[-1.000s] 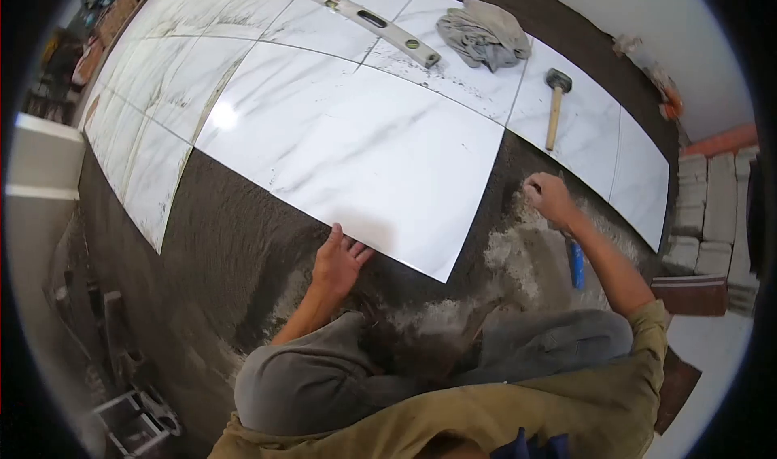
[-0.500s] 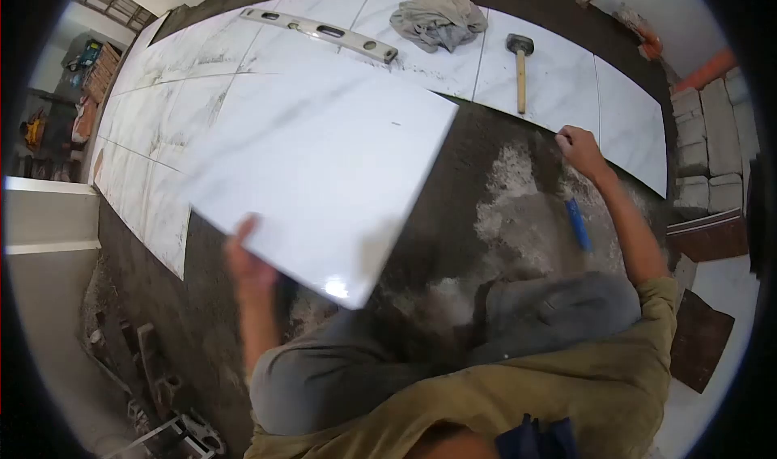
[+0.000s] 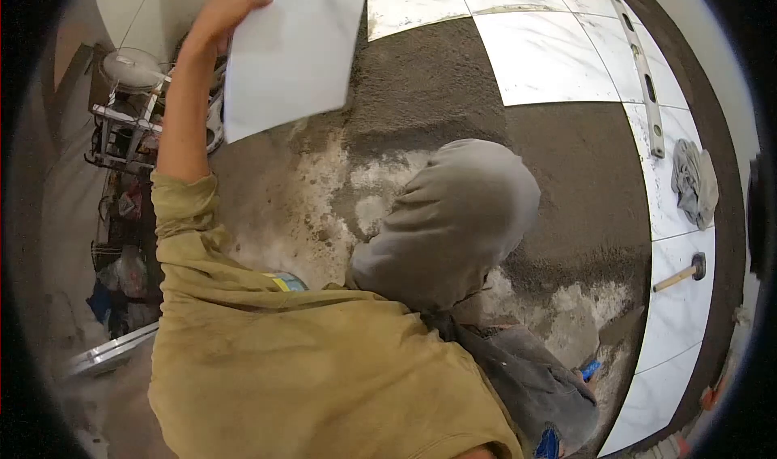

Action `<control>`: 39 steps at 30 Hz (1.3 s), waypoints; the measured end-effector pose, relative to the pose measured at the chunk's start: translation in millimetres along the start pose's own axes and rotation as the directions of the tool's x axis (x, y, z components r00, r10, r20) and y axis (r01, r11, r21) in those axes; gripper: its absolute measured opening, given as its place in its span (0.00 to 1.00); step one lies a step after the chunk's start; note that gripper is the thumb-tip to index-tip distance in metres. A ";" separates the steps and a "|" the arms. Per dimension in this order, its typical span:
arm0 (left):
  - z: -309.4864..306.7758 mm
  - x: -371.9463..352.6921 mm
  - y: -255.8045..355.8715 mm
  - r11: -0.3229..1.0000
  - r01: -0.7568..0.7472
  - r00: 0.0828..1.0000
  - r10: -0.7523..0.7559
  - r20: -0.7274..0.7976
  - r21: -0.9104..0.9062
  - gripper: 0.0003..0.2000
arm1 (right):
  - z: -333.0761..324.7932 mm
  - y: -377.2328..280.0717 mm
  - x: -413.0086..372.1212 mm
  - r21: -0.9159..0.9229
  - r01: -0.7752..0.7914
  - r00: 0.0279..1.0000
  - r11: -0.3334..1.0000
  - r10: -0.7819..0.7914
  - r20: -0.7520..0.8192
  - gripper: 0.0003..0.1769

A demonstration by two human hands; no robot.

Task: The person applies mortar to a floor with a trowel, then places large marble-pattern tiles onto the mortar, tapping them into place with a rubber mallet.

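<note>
A glossy white tile (image 3: 295, 50) with faint grey marks is up off the floor at the top left. My left hand (image 3: 224, 12) grips it by its left edge, thumb across the face and the other fingers behind. The tile's upper end runs out of view. Below and right of it lies dark, rough mortar (image 3: 421, 78), with white marbled tiles (image 3: 546, 58) laid beyond. My right hand is not in view. A small blue object (image 3: 591, 370) shows beside my bent leg (image 3: 518, 370), mostly hidden.
On the laid tiles at the right lie a spirit level (image 3: 643, 78), a crumpled grey cloth (image 3: 694, 184) and a mallet (image 3: 680, 273) with a wooden handle. Metal frames (image 3: 129, 123) and assorted gear line the left side. A wall runs along the far right.
My view and body have turned to the left. The tile, still in my left hand, has moved from over the laid tiles to my left side. My right hand has left the view.
</note>
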State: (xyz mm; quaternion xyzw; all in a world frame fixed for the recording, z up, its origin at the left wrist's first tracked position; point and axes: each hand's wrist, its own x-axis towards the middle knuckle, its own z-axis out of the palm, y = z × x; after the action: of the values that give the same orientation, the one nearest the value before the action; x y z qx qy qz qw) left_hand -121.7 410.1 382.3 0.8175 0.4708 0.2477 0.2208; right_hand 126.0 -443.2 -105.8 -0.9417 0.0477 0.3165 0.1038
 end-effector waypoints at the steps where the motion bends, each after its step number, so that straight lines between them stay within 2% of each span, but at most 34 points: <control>1: -3.6 -7.6 -11.2 0.999 -0.035 0.999 0.035 -0.001 -0.001 0.18 | -0.2 -7.2 -12.9 0.040 0.023 0.999 0.999 -0.022 -0.029 0.35; 3: -14.2 3.0 -54.0 0.960 -0.051 0.999 0.050 0.011 0.274 0.18 | -0.8 -15.1 -27.6 0.101 0.070 0.995 0.992 -0.062 -0.079 0.34; 5: -19.6 -0.5 -99.6 0.929 0.028 1.000 -0.029 -0.002 0.368 0.17 | -4.3 -25.1 -37.4 0.169 0.144 0.983 0.975 -0.122 -0.135 0.33; 6: -24.5 5.1 -139.9 0.944 0.093 0.994 -0.105 0.021 0.318 0.16 | -8.7 -25.0 -39.8 0.197 0.187 0.974 0.963 -0.155 -0.166 0.33; 7: -29.3 8.8 -183.4 0.964 0.105 0.992 -0.120 0.048 0.243 0.15 | -15.7 -26.8 -37.7 0.228 0.243 0.959 0.943 -0.199 -0.202 0.32; 8: -28.6 -2.3 -201.4 0.942 0.171 0.982 -0.186 0.025 0.288 0.15 | -25.2 -31.6 -32.9 0.245 0.314 0.936 0.917 -0.256 -0.241 0.32; 9: -34.6 -0.3 -242.5 0.924 0.131 0.982 -0.170 0.080 0.360 0.15 | -37.8 -43.4 -27.7 0.249 0.395 0.902 0.884 -0.322 -0.287 0.31; 10: -38.1 -0.3 -292.8 0.964 0.184 0.976 -0.203 0.082 0.194 0.14 | -50.8 -61.7 -24.0 0.237 0.448 0.871 0.862 -0.360 -0.334 0.31; 12: -50.9 27.3 -367.5 0.770 -0.053 0.928 -0.197 0.316 0.635 0.13 | -89.5 -88.9 -14.3 0.147 0.505 0.808 0.850 -0.406 -0.426 0.31; 13: -34.4 5.9 -334.7 0.919 0.258 0.934 -0.316 0.169 0.297 0.14 | -97.4 -93.8 2.4 0.060 0.523 0.774 0.850 -0.444 -0.451 0.30; 14: -37.2 17.0 -368.8 0.953 0.215 0.943 -0.260 0.207 0.215 0.09 | -116.6 -114.5 5.8 0.040 0.486 0.814 0.873 -0.435 -0.385 0.32; 15: -36.8 30.0 -387.4 0.924 0.368 0.901 -0.383 0.206 0.106 0.16 | -132.2 -134.3 13.6 -0.003 0.497 0.821 0.868 -0.472 -0.322 0.33; 16: -43.5 40.1 -402.8 0.925 0.248 0.911 -0.324 0.254 0.289 0.17 | -146.5 -166.8 10.7 -0.060 0.397 0.878 0.916 -0.398 -0.267 0.30; 17: -48.0 57.1 -418.5 0.834 0.091 0.868 -0.334 0.367 0.545 0.20 | -154.8 -192.8 13.6 -0.026 0.423 0.880 0.906 -0.418 -0.226 0.26; 18: -27.6 28.2 -380.2 0.914 0.372 0.871 -0.404 0.279 0.162 0.23 | -152.3 -211.2 21.1 -0.018 0.441 0.873 0.897 -0.433 -0.223 0.24; 19: -15.7 21.0 -369.8 0.880 0.475 0.856 -0.459 0.238 -0.011 0.24 | -150.2 -223.4 36.1 -0.067 0.477 0.851 0.876 -0.479 -0.216 0.23; 21: -10.3 42.6 -389.1 0.872 0.489 0.838 -0.479 0.263 0.030 0.22 | -144.9 -247.4 57.5 -0.119 0.515 0.824 0.849 -0.529 -0.205 0.23; 23: -15.2 50.4 -387.7 0.867 0.370 0.860 -0.455 0.229 0.333 0.20 | -137.3 -275.9 75.7 -0.230 0.467 0.854 0.854 -0.503 -0.136 0.22; 24: -21.9 58.0 -436.0 0.915 0.402 0.884 -0.398 0.246 0.035 0.17 | -134.2 -291.2 76.2 -0.238 0.501 0.834 0.832 -0.537 -0.124 0.22; 25: -5.7 19.5 -362.7 0.938 0.346 0.919 -0.341 0.198 0.010 0.18 | -130.1 -305.7 76.6 -0.240 0.546 0.799 0.803 -0.585 -0.141 0.21; 26: -11.8 28.6 -373.7 0.950 0.177 0.943 -0.238 0.233 0.257 0.19 | -125.1 -325.3 73.1 -0.239 0.594 0.758 0.768 -0.634 -0.154 0.20; 27: -16.5 40.1 -405.4 0.958 0.277 0.926 -0.288 0.246 0.080 0.21 | -121.7 -346.5 64.2 -0.231 0.656 0.714 0.719 -0.690 -0.122 0.19; 28: -15.7 40.1 -402.5 0.936 0.310 0.924 -0.338 0.177 0.165 0.19 | -122.1 -373.4 50.1 -0.205 0.619 0.774 0.758 -0.634 -0.007 0.20; 30: 4.4 17.7 -362.5 0.941 0.319 0.929 -0.334 0.160 0.109 0.19 | -103.6 -410.9 52.0 -0.175 0.695 0.719 0.698 -0.683 0.132 0.22; 32: -2.5 24.0 -381.2 0.946 0.241 0.955 -0.270 0.121 0.215 0.19 | -71.1 -446.5 50.4 -0.114 0.734 0.679 0.669 -0.722 0.132 0.23; 33: 1.2 17.3 -372.1 0.927 0.343 0.927 -0.360 0.105 0.151 0.22 | -49.8 -463.0 48.5 -0.061 0.747 0.664 0.662 -0.739 0.112 0.25; 34: 2.8 11.1 -370.5 0.926 0.348 0.926 -0.364 0.102 0.148 0.22 | -25.1 -477.5 48.0 0.030 0.761 0.646 0.648 -0.762 0.046 0.26; 35: 3.4 7.7 -368.7 0.918 0.391 0.912 -0.396 0.105 0.068 0.23 | -2.7 -494.7 44.2 0.206 0.660 0.718 0.723 -0.687 0.111 0.25; 36: 5.7 6.3 -367.0 0.904 0.427 0.899 -0.423 0.115 -0.013 0.25 | -13.2 -520.1 -2.3 0.552 0.319 0.779 0.770 -0.545 0.310 0.17; 37: 3.6 3.8 -363.5 0.905 0.426 0.897 -0.424 0.127 0.014 0.25 | 14.1 -531.8 -0.8 0.626 0.257 0.782 0.736 -0.539 0.313 0.20; 38: 1.1 1.7 -360.9 0.905 0.424 0.894 -0.425 0.139 0.041 0.26 | 23.3 -542.8 -17.6 0.688 0.179 0.790 0.703 -0.519 0.325 0.18; 39: -2.0 4.8 -370.6 0.882 0.459 0.865 -0.471 0.174 0.106 0.26 | 29.8 -551.4 -27.3 0.691 0.172 0.784 0.703 -0.522 0.336 0.17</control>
State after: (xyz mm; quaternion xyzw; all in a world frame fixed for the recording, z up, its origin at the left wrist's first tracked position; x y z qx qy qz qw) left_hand -365.5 584.7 164.6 0.7065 0.6372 0.0916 0.2940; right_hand 172.6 101.2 -21.3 -0.7241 -0.0648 0.4920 0.4791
